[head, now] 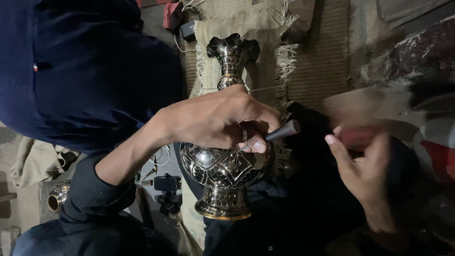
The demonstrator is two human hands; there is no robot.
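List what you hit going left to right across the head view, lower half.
Small brass pot on the floor → small black device on a stand → engraved metal vase → dark punch tool held by left hand → right hand, blurred, holding something reddish.

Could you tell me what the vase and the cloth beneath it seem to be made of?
The vase looks like polished metal, perhaps brass: mirror-bright highlights, engraved patterns, a golden foot rim. The cloth looks like coarse woven jute or burlap, with frayed fringe edges.

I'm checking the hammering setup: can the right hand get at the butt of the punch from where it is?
Probably yes: the right hand is beside the punch, with open space between.
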